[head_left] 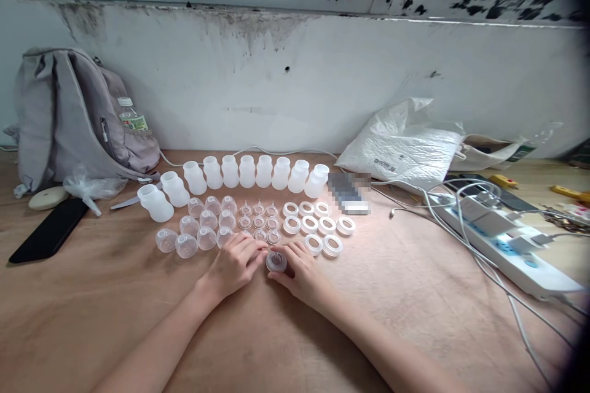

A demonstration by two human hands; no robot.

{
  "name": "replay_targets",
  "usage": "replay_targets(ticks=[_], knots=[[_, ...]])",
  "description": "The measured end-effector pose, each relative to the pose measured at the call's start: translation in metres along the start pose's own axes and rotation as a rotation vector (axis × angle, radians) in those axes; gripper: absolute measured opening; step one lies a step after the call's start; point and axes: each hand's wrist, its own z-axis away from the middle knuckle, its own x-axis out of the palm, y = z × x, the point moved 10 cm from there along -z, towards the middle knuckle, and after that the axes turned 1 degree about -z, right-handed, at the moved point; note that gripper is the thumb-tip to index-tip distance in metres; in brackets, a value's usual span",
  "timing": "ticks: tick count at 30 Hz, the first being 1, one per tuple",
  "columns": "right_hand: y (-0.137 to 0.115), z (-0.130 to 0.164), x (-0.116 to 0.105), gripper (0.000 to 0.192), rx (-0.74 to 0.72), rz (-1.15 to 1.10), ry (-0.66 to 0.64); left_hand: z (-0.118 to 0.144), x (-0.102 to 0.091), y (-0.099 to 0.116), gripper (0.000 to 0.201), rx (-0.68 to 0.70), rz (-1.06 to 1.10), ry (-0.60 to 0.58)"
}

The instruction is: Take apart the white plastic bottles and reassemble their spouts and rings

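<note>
Hands meet at the centre of the plywood table [415,331], both palms down. Left hand [235,264] lies with fingers loosely curled, tips touching the left side of a small collar ring with a silicone nipple seated in it [276,261]. Right hand [302,273] has thumb and forefinger closed round the right side of the same piece; remaining fingers half bent. The piece sits on the table surface, pinched between the 2 hands.

Just beyond the fingertips:
- cluster of clear nipples [259,221], in about 3 short rows, nearest ones almost touching the left fingers
- clear dome caps [203,227] to the left of the nipples
- white collar rings [318,227] to the right, nearest ring just beside the right hand
- arc of 10 translucent bottles [230,178] standing upright behind all of these

Further out: grey backpack [69,116] against the wall at far left, with a drink bottle in its side pocket; black phone [48,230] flat on the table near it; crumpled white plastic bag [405,141] at right rear; white power strip [502,245] with plugs and cables at far right.
</note>
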Motion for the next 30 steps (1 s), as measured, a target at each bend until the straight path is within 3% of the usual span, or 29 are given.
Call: replay_targets(ticks=[5, 12, 18, 22, 26, 30], knots=[[-0.008, 0.001, -0.004, 0.030, -0.018, -0.013, -0.010, -0.005, 0.004, 0.012, 0.013, 0.003, 0.068, 0.002], [-0.005, -0.001, -0.013, 0.028, -0.022, 0.049, 0.000, -0.006, 0.021, 0.012, 0.008, -0.165, 0.167, -0.013], [-0.011, 0.001, -0.027, 0.036, -0.064, -0.179, 0.099, -0.007, 0.027, -0.018, 0.016, -0.560, 0.745, 0.072], [0.002, 0.000, -0.033, 0.027, 0.048, -0.293, 0.161, -0.008, 0.045, -0.023, 0.020, -0.728, 1.036, 0.106], [0.025, 0.000, -0.035, 0.010, 0.228, -0.315, 0.206, -0.005, 0.047, -0.022, 0.026, -0.750, 0.987, 0.139], [0.032, 0.001, -0.036, 0.006, 0.271, -0.323, 0.256, -0.003, 0.039, -0.010, 0.026, -0.625, 0.777, 0.032]])
